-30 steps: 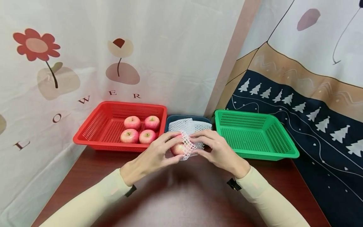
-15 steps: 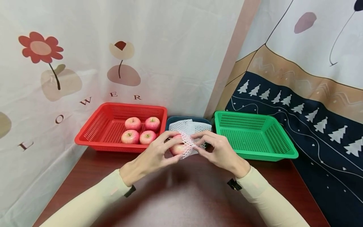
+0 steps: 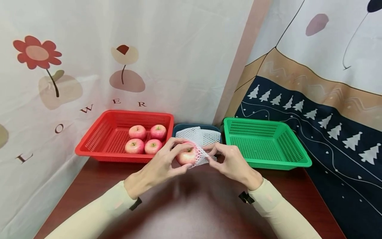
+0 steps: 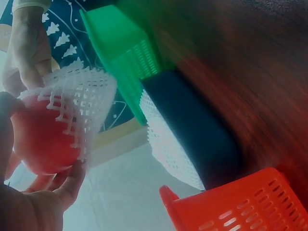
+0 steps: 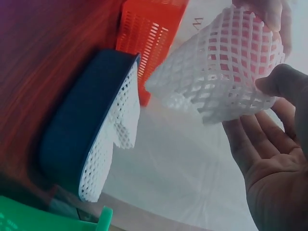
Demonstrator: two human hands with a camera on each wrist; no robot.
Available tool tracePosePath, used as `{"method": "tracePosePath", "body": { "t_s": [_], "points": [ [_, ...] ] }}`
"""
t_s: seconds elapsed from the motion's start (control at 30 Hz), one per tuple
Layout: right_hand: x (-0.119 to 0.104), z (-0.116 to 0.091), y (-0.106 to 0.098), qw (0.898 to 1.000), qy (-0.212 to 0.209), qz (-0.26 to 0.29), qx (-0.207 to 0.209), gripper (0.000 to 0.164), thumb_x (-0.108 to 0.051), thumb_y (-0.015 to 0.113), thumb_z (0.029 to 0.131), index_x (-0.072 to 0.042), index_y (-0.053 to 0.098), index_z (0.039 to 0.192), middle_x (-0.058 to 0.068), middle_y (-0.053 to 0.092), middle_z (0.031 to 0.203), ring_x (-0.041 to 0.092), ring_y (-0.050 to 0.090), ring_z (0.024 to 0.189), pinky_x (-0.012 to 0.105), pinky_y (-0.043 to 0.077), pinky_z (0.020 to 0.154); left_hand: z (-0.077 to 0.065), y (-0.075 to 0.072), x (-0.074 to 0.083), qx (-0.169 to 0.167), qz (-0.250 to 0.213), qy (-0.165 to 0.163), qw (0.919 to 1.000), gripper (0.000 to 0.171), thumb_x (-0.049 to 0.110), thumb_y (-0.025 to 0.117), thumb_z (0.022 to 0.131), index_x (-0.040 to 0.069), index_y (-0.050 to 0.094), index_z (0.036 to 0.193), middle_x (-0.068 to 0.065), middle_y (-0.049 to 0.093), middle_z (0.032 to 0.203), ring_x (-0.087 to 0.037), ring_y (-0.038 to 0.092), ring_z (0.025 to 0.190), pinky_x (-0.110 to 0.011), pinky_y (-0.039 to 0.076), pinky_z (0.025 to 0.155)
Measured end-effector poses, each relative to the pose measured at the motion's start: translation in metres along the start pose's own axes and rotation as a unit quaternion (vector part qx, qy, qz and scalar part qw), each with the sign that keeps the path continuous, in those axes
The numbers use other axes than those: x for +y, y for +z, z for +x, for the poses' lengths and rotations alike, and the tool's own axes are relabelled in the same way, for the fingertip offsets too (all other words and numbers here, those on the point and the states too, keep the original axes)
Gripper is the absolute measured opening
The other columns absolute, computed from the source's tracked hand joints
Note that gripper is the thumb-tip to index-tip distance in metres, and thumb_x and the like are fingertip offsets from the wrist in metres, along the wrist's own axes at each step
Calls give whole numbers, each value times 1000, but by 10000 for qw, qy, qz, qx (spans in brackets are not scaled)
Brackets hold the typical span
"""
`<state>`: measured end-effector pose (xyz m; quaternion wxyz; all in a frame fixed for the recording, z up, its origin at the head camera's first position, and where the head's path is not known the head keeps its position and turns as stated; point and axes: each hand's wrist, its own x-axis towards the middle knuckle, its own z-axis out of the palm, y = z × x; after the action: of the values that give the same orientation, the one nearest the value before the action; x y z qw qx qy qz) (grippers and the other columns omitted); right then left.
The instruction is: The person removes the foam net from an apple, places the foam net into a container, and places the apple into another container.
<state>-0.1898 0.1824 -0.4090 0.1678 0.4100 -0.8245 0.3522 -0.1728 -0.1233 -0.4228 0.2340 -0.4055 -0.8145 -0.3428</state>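
Note:
Above the table, in front of the baskets, my left hand point(image 3: 158, 167) grips a pink-red apple point(image 3: 185, 157) between thumb and fingers. A white foam fruit net point(image 3: 201, 156) covers the apple's right side, while its left part is bare. My right hand point(image 3: 234, 162) pinches the net's edge between thumb and fingers. In the left wrist view the apple point(image 4: 43, 137) bulges out of the mesh point(image 4: 94, 94). The right wrist view shows the net point(image 5: 211, 72) tapering away from the apple, with the right thumb pressing on the mesh.
At the left a red basket point(image 3: 86, 154) holds several apples point(image 3: 137, 132). A dark blue container point(image 3: 179, 126) with more white foam nets point(image 3: 210, 136) stands at the back middle. To the right is a green basket point(image 3: 268, 163). A printed curtain point(image 3: 185, 66) hangs behind the table.
The right fingers have shifted on the net, drawing its edge to the right. The apple has turned in the left hand, and its stem end now shows.

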Motion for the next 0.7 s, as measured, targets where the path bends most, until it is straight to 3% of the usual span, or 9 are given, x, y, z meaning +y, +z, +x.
{"method": "tracePosePath", "body": {
  "t_s": [0.17, 0.27, 0.43, 0.7],
  "points": [
    [0, -2, -1, 9996, 248, -66, 78, 23, 4, 88, 97, -13, 73, 102, 7, 91, 118, 14, 84, 92, 32, 70, 73, -2, -1, 0, 80, 162, -73, 9998, 69, 21, 100, 91, 16, 70, 153, -15, 66, 155, -27, 65, 144, -33, 69, 107],
    [2, -1, -3, 9991, 344, -189, 136, 25, 3, 89, 97, -11, 75, 112, 5, 90, 114, 14, 84, 93, 35, 73, 82, -2, -2, 0, 87, 253, -113, 9996, 70, 22, 100, 91, 15, 69, 155, -16, 66, 158, -29, 65, 146, -36, 69, 109],
    [3, 0, -5, 9979, 566, -321, 59, 38, -1, 91, 98, -11, 76, 131, 4, 88, 115, 16, 83, 97, 37, 73, 90, -1, -5, -3, 80, 256, -157, 9995, 71, 21, 100, 91, 16, 69, 155, -13, 66, 157, -28, 65, 143, -34, 71, 102],
    [6, 6, -9, 9932, 927, -617, -337, 37, -8, 91, 101, -10, 83, 136, 7, 87, 130, 20, 81, 109, 42, 73, 98, 3, -12, -8, 141, 357, -124, 9992, 68, 19, 98, 91, 15, 69, 153, -14, 66, 152, -29, 63, 142, -41, 71, 101]
  ]
}}
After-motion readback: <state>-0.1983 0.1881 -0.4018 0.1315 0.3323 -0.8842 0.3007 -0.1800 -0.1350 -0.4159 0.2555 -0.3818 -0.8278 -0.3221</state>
